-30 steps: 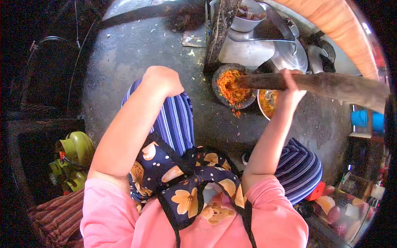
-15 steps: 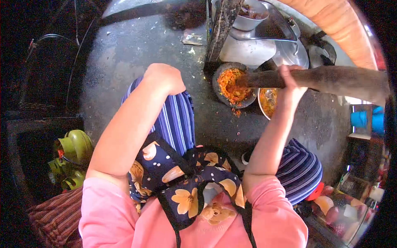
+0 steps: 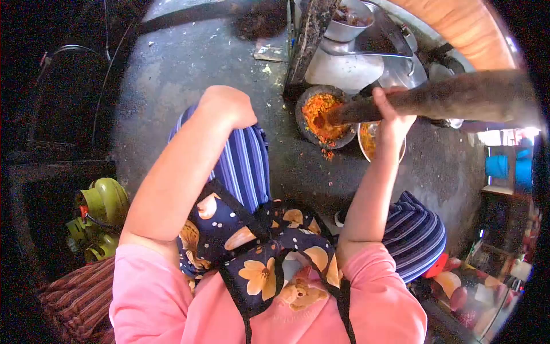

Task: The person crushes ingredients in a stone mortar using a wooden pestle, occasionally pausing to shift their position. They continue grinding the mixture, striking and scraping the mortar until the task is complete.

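Left of centre the left hand rests on a striped knee, grip curled into a fist, while right of it the mortar of orange paste holds the tip of the pestle, the right hand with its grip wrapped tight around the shaft.

One mortar, one pestle, one green gas cylinder and two metal bowls — near bowl, far bowl.

one head-worn camera is looking steeply down from close above the lap, facing the concrete floor and stone mortar ahead.
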Demonstrator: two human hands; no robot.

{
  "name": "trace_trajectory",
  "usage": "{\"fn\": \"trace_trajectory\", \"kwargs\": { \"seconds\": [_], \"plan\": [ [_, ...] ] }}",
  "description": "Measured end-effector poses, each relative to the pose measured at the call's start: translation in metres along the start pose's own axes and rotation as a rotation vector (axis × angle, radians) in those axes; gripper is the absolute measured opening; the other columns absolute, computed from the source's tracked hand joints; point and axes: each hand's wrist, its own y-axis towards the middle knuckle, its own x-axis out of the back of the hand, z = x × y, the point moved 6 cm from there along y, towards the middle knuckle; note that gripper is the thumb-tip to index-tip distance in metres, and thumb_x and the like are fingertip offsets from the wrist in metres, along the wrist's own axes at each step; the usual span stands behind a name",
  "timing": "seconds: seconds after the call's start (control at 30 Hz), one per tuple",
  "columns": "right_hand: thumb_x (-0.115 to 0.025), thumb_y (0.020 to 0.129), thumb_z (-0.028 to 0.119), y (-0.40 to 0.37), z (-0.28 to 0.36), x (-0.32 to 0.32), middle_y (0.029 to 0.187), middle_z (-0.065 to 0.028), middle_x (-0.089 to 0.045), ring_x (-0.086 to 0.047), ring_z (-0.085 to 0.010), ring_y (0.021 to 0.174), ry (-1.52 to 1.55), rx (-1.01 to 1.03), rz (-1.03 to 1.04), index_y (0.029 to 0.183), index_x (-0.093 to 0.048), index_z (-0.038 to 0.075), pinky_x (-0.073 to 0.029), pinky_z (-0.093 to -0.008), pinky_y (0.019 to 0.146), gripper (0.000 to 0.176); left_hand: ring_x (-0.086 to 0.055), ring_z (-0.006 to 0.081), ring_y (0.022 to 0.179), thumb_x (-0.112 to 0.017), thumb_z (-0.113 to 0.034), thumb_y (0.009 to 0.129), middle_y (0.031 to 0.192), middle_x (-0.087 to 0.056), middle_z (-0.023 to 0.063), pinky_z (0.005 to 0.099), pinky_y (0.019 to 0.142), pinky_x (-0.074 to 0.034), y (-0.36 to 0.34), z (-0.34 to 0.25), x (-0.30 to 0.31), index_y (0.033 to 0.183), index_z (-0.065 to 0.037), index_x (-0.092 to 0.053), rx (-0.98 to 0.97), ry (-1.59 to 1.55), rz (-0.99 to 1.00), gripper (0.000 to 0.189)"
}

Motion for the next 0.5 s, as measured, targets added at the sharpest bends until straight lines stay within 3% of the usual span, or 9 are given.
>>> {"fn": "trace_trajectory", "kwargs": {
  "seconds": [0.1,0.13,0.17,0.2,0.23,0.3,0.37,0.5],
  "plan": [
    [-0.073,0.063,0.001,0.0,-0.01,-0.005,0.07,-0.003,-0.059,-0.054,-0.0156,0.066,-0.041,-0.036,0.112,0.071,-0.059,0.004,-0.044,-0.0286,0.068,0.016,-0.06,0.0248,0.101,-0.048,-0.023,0.075,0.107,-0.063,0.0083,0.0354,0.082,-0.048,-0.002,0.001,0.0,0.1,-0.013,-0.067,0.011,0.015,0.002,0.033],
    [-0.072,0.062,0.001,-0.005,-0.062,-0.003,0.069,-0.0028,-0.059,-0.056,-0.0168,0.069,-0.047,0.01,0.091,0.07,-0.059,0.005,-0.045,-0.0305,0.071,0.016,-0.06,0.0248,0.101,-0.048,-0.023,0.075,0.107,-0.063,0.0083,0.0354,0.082,-0.048,-0.002,-0.001,0.001,0.1,-0.013,-0.067,0.012,0.013,-0.002,0.033],
    [-0.075,0.061,0.006,-0.025,-0.087,-0.007,0.081,-0.0023,-0.058,-0.053,-0.0171,0.082,-0.223,-0.099,0.117,0.088,-0.059,0.003,-0.043,-0.031,0.077,0.031,-0.06,0.0248,0.1,-0.048,-0.023,0.075,0.106,-0.063,0.0084,0.0354,0.081,-0.048,-0.001,-0.003,0.001,0.099,-0.012,-0.068,0.016,0.0,-0.01,0.033],
    [-0.076,0.06,0.009,-0.039,-0.151,-0.004,0.085,-0.0022,-0.057,-0.052,-0.0172,0.088,-0.221,-0.106,0.166,0.09,-0.057,0.004,-0.042,-0.0335,0.082,0.035,-0.06,0.0248,0.1,-0.048,-0.023,0.075,0.106,-0.064,0.0086,0.0354,0.081,-0.048,0.0,-0.004,0.001,0.098,-0.012,-0.068,0.022,-0.01,-0.016,0.032],
    [-0.076,0.062,0.009,-0.043,-0.169,-0.001,0.084,-0.0009,-0.057,-0.052,-0.0181,0.086,-0.329,-0.129,0.212,0.088,-0.057,0.005,-0.04,-0.0353,0.085,0.033,-0.06,0.0248,0.1,-0.048,-0.023,0.075,0.106,-0.064,0.0086,0.0354,0.081,-0.048,0.0,-0.002,0.002,0.098,-0.012,-0.068,0.036,-0.009,-0.024,0.032],
    [-0.076,0.064,0.007,-0.045,-0.201,0.001,0.082,0.0,-0.055,-0.051,-0.0163,0.083,0.218,-0.176,0.116,0.086,-0.057,0.006,-0.041,-0.0335,0.082,0.028,-0.06,0.0304,0.097,-0.051,-0.043,0.079,0.102,-0.063,0.0157,0.0408,0.083,-0.047,-0.001,-0.007,-0.001,0.096,-0.005,-0.067,-0.041,-0.031,-0.047,0.044],
    [-0.078,0.063,0.003,-0.034,-0.106,-0.008,0.079,-0.0025,-0.058,-0.053,-0.0172,0.074,0.005,-0.042,0.009,0.082,-0.056,0.006,-0.044,-0.0306,0.074,0.029,-0.06,0.0302,0.097,-0.051,-0.043,0.079,0.102,-0.063,0.0155,0.0407,0.083,-0.048,0.002,-0.003,-0.002,0.096,-0.005,-0.067,-0.032,-0.037,-0.004,0.044],
    [-0.078,0.063,0.002,0.006,0.006,-0.006,0.08,-0.003,-0.059,-0.053,-0.0161,0.07,0.009,0.007,0.095,0.083,-0.056,0.005,-0.044,-0.0284,0.072,0.029,-0.06,0.0305,0.096,-0.05,-0.045,0.079,0.102,-0.063,0.0157,0.0407,0.083,-0.047,0.005,0.007,-0.007,0.096,-0.005,-0.067,-0.039,-0.047,-0.019,0.046]
  ]
}}
